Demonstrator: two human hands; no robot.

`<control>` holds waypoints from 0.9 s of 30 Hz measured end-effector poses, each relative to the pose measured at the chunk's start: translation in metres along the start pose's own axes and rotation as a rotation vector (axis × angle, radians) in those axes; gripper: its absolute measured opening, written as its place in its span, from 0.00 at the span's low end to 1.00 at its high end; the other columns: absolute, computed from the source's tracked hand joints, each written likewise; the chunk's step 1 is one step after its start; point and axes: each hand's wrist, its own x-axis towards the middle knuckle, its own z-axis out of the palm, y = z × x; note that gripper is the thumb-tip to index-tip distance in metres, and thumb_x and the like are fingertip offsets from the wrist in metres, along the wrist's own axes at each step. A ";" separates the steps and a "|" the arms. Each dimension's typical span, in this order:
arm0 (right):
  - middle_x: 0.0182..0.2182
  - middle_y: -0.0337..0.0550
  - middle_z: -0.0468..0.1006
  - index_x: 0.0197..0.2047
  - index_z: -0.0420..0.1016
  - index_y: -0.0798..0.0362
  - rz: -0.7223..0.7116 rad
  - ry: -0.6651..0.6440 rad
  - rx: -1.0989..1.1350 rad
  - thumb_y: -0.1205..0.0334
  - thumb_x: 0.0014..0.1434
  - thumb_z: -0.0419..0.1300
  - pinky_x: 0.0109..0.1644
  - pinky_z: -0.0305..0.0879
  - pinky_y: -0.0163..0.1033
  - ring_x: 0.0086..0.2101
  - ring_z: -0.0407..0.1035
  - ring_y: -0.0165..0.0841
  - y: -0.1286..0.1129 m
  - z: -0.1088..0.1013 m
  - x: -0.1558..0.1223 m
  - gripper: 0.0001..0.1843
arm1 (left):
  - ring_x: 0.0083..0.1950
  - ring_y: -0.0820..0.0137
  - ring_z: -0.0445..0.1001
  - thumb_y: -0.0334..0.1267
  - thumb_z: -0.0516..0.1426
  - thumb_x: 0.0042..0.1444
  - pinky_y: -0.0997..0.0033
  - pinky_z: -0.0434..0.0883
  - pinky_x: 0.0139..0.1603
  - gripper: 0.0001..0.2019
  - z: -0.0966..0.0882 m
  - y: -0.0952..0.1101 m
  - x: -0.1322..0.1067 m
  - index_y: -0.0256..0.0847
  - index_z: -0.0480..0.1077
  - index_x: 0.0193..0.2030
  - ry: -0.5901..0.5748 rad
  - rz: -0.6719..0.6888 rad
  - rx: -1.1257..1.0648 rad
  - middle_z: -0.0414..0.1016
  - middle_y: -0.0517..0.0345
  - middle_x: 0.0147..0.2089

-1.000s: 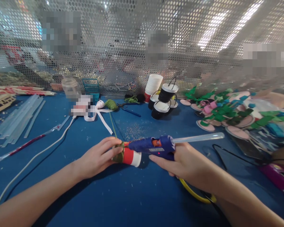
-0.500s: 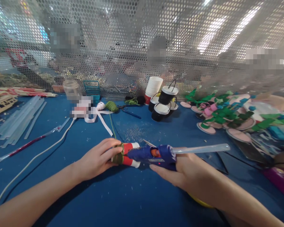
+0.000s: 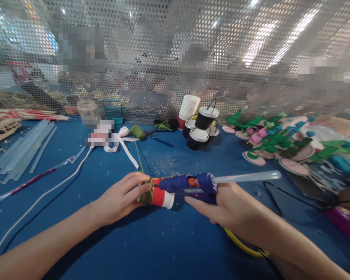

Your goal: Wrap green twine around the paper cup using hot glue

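My left hand (image 3: 125, 198) is wrapped round the end of a red and white paper cup (image 3: 159, 197), which lies on its side. Olive-green yarn (image 3: 146, 194) circles the cup under my fingers, and its strand runs back to a green yarn ball (image 3: 137, 132). A dark blue hot glue gun (image 3: 181, 186) is gripped in my right hand (image 3: 224, 202), its nozzle over the cup beside the wound yarn. A clear glue stick (image 3: 247, 177) sticks out of the gun's rear. The nozzle tip's exact contact with the cup is hard to make out.
Behind stand stacked paper cups (image 3: 189, 109) and small black buckets (image 3: 198, 138). Felt plant pieces (image 3: 268, 144) crowd the right. Glue sticks (image 3: 26, 146) and a white cable (image 3: 55, 186) lie left. A perforated metal screen (image 3: 151, 50) rises behind the blue table (image 3: 151, 241).
The glue gun has tilted slightly upward at its front, and its nozzle has shifted toward the cup's far side. The cup has turned a little, showing more of its white end.
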 end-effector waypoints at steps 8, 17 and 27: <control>0.08 0.32 0.63 0.23 0.67 0.51 0.057 -0.040 0.165 0.58 0.54 0.54 0.14 0.54 0.32 0.11 0.58 0.27 0.002 0.001 0.010 0.10 | 0.51 0.59 0.65 0.30 0.49 0.59 0.59 0.73 0.47 0.11 -0.003 0.001 0.001 0.31 0.60 0.49 -0.020 0.042 0.048 0.67 0.40 0.48; 0.14 0.32 0.66 0.29 0.64 0.53 0.259 0.029 0.346 0.59 0.48 0.58 0.17 0.58 0.31 0.14 0.60 0.26 0.017 0.005 0.032 0.08 | 0.50 0.59 0.66 0.32 0.49 0.60 0.59 0.73 0.46 0.11 -0.002 0.002 0.003 0.32 0.61 0.48 0.008 0.049 0.085 0.67 0.42 0.47; 0.26 0.47 0.77 0.28 0.69 0.58 0.305 0.049 0.023 0.58 0.59 0.49 0.26 0.62 0.32 0.24 0.69 0.29 0.055 0.017 0.086 0.15 | 0.48 0.59 0.66 0.30 0.49 0.59 0.60 0.73 0.46 0.10 0.001 0.002 0.004 0.31 0.62 0.47 0.039 0.103 0.125 0.67 0.43 0.46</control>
